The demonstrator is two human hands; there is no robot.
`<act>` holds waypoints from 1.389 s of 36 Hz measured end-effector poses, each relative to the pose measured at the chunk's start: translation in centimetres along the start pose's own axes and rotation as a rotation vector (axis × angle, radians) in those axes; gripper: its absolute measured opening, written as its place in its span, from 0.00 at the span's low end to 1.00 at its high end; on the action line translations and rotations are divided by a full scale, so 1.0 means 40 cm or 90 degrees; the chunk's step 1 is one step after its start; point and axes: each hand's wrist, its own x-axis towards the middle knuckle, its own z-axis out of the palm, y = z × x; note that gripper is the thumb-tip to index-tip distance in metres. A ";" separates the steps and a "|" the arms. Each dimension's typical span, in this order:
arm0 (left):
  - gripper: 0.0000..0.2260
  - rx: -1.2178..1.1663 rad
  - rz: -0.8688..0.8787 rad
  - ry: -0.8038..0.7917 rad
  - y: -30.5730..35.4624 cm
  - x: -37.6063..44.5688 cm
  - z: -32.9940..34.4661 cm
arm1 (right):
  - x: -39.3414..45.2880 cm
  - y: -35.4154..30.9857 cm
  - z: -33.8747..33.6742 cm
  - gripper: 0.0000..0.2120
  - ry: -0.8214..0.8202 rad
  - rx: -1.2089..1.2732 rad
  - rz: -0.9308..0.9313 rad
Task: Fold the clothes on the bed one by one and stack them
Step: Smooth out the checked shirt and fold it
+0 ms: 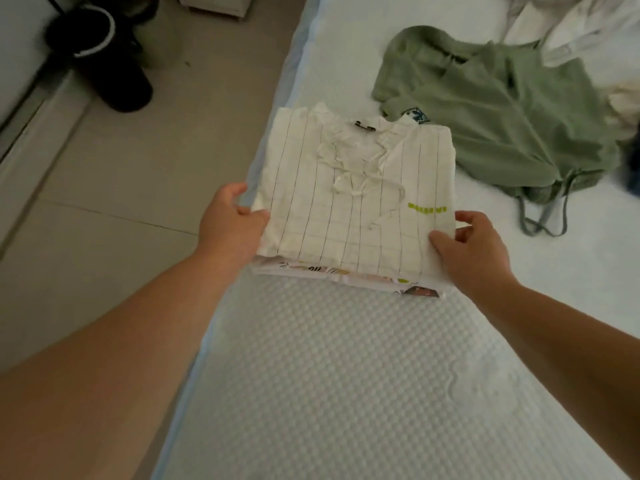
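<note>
A folded white shirt with thin dark stripes (353, 195) lies on top of a folded printed garment (377, 280) near the left edge of the bed (329, 375). My left hand (230, 223) grips the striped shirt's left edge, thumb on top. My right hand (474, 247) pinches its near right corner, thumb on top and fingers at the side. A green hooded top (502, 116) lies unfolded behind the stack, its drawstrings trailing toward the right.
Pale crumpled clothes (588, 29) lie at the far right of the bed. A dark item (633, 168) shows at the right edge. Left of the bed is tiled floor (121, 185) with a black object (104, 53) standing on it.
</note>
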 end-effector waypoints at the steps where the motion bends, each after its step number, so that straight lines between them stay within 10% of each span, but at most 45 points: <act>1: 0.22 0.026 -0.014 -0.004 -0.008 -0.006 0.002 | -0.002 0.005 0.006 0.20 -0.018 -0.013 0.016; 13: 0.11 -0.015 -0.198 -0.005 -0.019 -0.236 -0.034 | -0.175 0.059 -0.110 0.23 -0.104 -0.094 0.117; 28: 0.04 0.244 -0.069 -0.347 0.103 -0.734 0.215 | -0.512 0.366 -0.534 0.09 -0.228 -0.117 0.239; 38: 0.13 0.358 0.106 -0.345 0.197 -0.790 0.753 | -0.281 0.668 -0.689 0.14 -0.190 -0.105 0.212; 50: 0.33 0.664 0.255 -0.255 0.119 -0.656 1.166 | 0.275 0.714 -0.863 0.24 0.039 -0.294 -0.131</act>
